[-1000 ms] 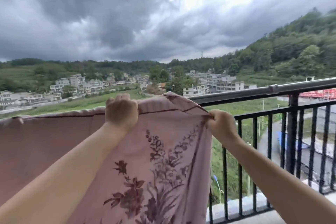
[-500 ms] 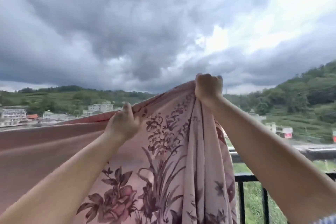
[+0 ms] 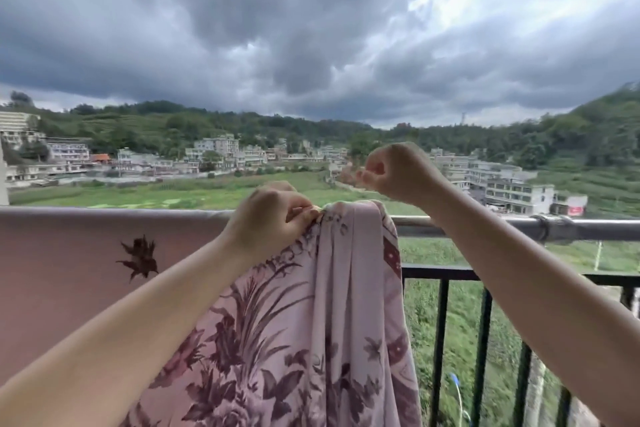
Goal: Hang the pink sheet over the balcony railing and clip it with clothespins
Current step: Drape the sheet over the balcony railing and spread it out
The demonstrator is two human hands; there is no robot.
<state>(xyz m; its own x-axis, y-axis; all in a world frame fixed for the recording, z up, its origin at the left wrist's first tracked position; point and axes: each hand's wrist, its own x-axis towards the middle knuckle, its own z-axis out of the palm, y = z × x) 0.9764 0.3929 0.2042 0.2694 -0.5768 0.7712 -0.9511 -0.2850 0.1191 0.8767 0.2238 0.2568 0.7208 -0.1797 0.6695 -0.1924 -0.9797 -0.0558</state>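
Observation:
The pink sheet (image 3: 311, 340), printed with dark red flowers, hangs over the metal balcony railing (image 3: 485, 224) from the left edge to about the middle. Its right end is bunched in folds on the top rail. My left hand (image 3: 273, 215) pinches the bunched fabric right at the rail. My right hand (image 3: 398, 172) hovers just above and to the right of the sheet's end, fingers curled, holding nothing. No clothespin is in view.
Black vertical bars (image 3: 481, 350) run below the top rail on the right. A pipe joint (image 3: 550, 226) sits on the rail further right. Beyond lie green fields, white buildings, hills and a dark cloudy sky.
The raised right end of the sheet has come down onto the rail. My right hand has let go of it and lifted clear. My left hand now pinches the folds at the rail.

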